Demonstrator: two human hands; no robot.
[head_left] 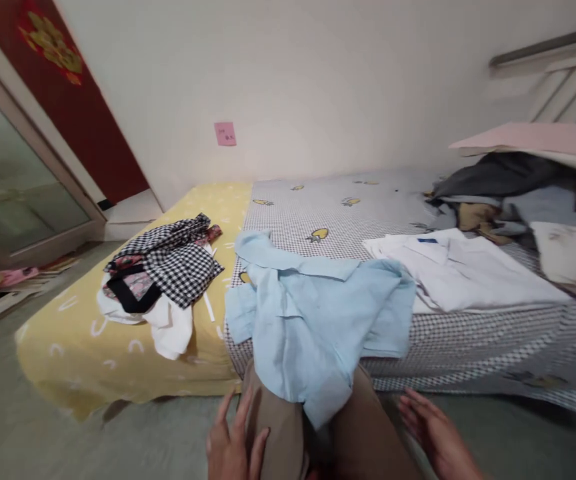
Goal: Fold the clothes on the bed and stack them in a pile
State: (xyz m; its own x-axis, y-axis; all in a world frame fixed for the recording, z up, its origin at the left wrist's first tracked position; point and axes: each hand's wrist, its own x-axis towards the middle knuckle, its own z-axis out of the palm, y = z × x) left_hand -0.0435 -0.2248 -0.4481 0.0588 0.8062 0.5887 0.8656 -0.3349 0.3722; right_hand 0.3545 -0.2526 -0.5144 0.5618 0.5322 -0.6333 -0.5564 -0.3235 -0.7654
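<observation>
A light blue shirt (313, 313) lies rumpled over the bed's front edge, its lower part hanging down onto my knees. My left hand (233, 437) is beside my left knee, fingers apart, holding nothing. On the other side, my right hand (433, 427) is held near my right leg with its fingers stretched out and nothing in them. Both hands are apart from the shirt, just below it. To the right of the blue shirt, a white shirt (458, 270) lies flat on the checked bedsheet (468, 340).
On the yellow cover (68, 347) at left sits a heap with a black-and-white checked garment (183, 260) and a white cloth (171, 327). A pile of dark and grey clothes (508, 177) fills the bed's right end. Behind stands a wall with a pink note (225, 134).
</observation>
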